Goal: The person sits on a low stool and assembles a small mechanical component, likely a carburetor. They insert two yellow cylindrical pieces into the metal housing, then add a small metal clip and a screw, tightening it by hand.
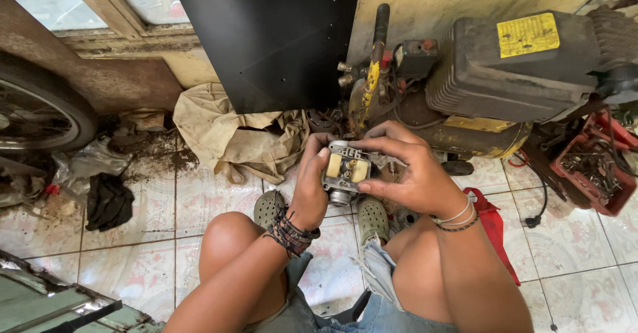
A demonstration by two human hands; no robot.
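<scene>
Holding: both hands grip a small metal carburettor (345, 171), open side up — cream-coloured floats showing inside.
L hand (310, 185): wrapped round the carb's left side, thumb lying on its top edge; braided dark bands at the wrist.
R hand (409, 167): fingers curled over the far & right side of the carb, thumb along the near edge; thin white and dark bracelets at the wrist.
Carb position: up off the floor, between the knees, above the green clogs (372, 219).
Posture: person squatting, bare knees either side, frayed denim shorts.
Behind: grimy air compressor (518, 60) w/ yellow tank, just beyond the hands.
Left of that: crumpled tan cloth (232, 133) on the tiled floor (153, 240), black panel (272, 34) standing over it.
Far left: wheel tyre (46, 110), black rag (109, 200) nearby.
Far right: red tray (595, 167) of small metal parts — contents too small to tell.
</scene>
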